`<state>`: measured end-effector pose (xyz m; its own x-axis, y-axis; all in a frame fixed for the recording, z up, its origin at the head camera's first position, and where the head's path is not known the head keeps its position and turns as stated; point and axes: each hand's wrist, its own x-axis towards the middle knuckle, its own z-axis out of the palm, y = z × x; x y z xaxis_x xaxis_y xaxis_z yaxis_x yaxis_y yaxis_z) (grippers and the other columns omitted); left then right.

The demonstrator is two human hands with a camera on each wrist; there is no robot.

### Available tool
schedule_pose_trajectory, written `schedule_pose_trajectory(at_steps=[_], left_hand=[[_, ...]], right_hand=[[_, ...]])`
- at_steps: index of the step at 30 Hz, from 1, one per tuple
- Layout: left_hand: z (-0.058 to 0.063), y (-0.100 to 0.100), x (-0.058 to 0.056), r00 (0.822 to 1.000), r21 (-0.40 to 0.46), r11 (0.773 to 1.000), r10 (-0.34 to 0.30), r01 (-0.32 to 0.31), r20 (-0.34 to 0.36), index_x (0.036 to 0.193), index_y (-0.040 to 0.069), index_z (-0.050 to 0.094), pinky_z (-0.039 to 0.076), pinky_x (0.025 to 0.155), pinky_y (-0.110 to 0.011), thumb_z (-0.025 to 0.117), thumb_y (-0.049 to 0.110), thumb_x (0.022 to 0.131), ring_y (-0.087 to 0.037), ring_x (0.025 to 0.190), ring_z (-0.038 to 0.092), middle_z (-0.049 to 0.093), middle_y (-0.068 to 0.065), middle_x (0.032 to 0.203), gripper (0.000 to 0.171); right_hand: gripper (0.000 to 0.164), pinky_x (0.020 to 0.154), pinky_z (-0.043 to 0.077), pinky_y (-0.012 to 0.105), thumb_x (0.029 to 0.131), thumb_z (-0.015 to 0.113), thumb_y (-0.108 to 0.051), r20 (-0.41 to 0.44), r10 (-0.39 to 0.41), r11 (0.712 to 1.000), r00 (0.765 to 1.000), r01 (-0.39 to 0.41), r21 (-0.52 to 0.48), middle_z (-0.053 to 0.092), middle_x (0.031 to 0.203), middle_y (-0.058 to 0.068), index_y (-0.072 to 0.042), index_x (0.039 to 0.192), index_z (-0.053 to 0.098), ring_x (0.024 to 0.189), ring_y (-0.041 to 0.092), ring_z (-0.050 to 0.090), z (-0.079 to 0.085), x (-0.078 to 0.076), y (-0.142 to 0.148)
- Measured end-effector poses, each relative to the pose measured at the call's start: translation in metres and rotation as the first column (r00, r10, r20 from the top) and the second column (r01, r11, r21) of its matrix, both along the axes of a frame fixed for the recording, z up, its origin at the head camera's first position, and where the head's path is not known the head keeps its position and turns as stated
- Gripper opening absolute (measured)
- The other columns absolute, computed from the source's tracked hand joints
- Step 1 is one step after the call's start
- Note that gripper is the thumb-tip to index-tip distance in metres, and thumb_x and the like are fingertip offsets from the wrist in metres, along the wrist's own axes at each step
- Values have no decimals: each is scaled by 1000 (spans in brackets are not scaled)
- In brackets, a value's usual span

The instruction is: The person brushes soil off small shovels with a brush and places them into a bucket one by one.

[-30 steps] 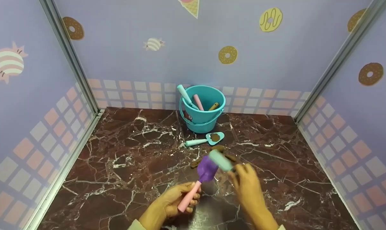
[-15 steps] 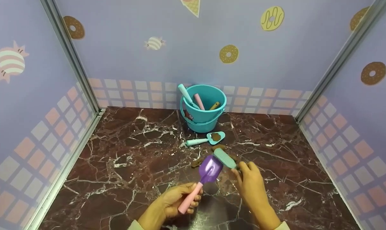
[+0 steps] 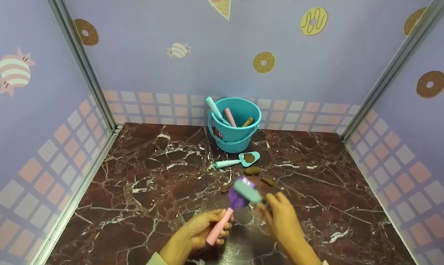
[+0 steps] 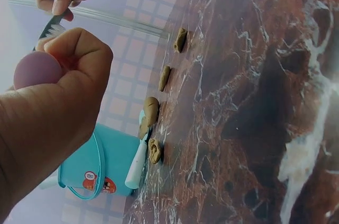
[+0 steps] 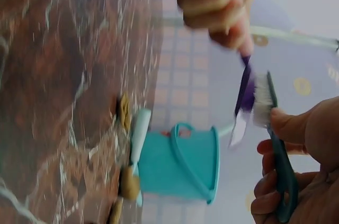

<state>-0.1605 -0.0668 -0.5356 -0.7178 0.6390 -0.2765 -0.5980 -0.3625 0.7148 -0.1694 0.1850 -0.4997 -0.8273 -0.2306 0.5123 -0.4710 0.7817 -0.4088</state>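
Note:
A toy shovel with a purple blade (image 3: 236,198) and pink handle (image 3: 219,227) is gripped by my left hand (image 3: 201,230), blade held up off the tabletop. My right hand (image 3: 283,217) holds a green brush (image 3: 248,192) by its dark handle (image 5: 283,176). In the right wrist view the white bristles (image 5: 263,99) face the purple blade and appear to touch it. The brush head covers part of the blade in the head view. In the left wrist view my left fist (image 4: 79,65) wraps the pink handle, seen end-on, and hides the blade.
Several brown clay-like lumps (image 3: 252,170) lie on the dark marbled tabletop (image 3: 133,206) beyond the hands. Behind them is a light teal trowel (image 3: 227,163) with a brown lump in its scoop. A turquoise bucket (image 3: 232,145) holding several tools stands by the back wall.
The brush has swept back and forth across the purple blade and now lies further left over it. My left hand and the shovel have hardly moved.

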Motion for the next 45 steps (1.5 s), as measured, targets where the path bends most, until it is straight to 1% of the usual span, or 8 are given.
schedule_pose_trajectory(at_steps=[7,14,16,28,37,42,44,45], left_hand=[[-2,-1,1,1000,-27,1000,1,-1,-11,109,9,59,44,56,-21,42,25,105,-8,67,53,59,-1,85,24],[-3,1,-1,997,8,998,68,-68,48,109,8,57,43,54,-20,39,30,108,-9,66,53,60,0,85,28],[-2,0,-1,998,20,998,57,-58,39,110,8,56,43,54,-20,39,29,108,-9,66,53,59,-1,86,28],[2,-2,1,995,10,997,-81,82,-61,109,10,60,45,57,-22,40,27,106,-8,69,55,60,0,87,26],[1,-4,-3,994,-4,997,-80,80,-77,112,9,58,46,59,-22,40,28,107,-9,70,54,59,0,88,26],[9,-9,-11,990,-138,990,-7,-13,-140,119,4,58,49,56,-21,41,26,108,-9,67,56,62,-2,87,30],[17,-13,-20,970,-273,957,29,-96,-240,122,0,57,49,56,-21,45,26,107,-9,66,56,62,-4,88,33],[22,-15,-26,952,-353,924,36,-147,-303,122,-2,58,48,55,-21,48,28,106,-9,65,55,62,-5,87,35]], right_hand=[[16,61,49,33,90,76,-18,-48,-130,991,990,130,-19,50,83,2,-8,95,65,69,13,47,-2,-17,10],[13,60,48,20,90,76,-20,-31,73,997,997,-73,-11,45,84,-8,-14,94,66,72,3,43,-3,10,-10],[14,60,48,20,89,77,-18,-57,78,997,995,-77,14,43,83,-8,-13,92,65,72,4,42,-3,12,-12],[18,59,48,37,90,77,-15,-113,-149,989,982,149,-3,47,79,3,-6,91,62,66,15,45,-2,-23,20],[17,59,49,38,92,74,-16,-103,-189,982,977,187,-30,46,80,4,-5,94,61,67,16,45,0,-21,28],[18,60,48,38,91,76,-15,-128,-197,980,972,196,-20,47,81,5,-5,95,61,68,17,45,1,-19,28],[19,61,47,39,90,76,-15,-136,-203,979,970,203,-16,47,82,6,-5,94,60,70,18,46,1,-19,28],[19,61,47,40,90,77,-15,-138,-206,979,969,206,-17,48,82,6,-5,94,60,70,20,47,1,-18,29]])
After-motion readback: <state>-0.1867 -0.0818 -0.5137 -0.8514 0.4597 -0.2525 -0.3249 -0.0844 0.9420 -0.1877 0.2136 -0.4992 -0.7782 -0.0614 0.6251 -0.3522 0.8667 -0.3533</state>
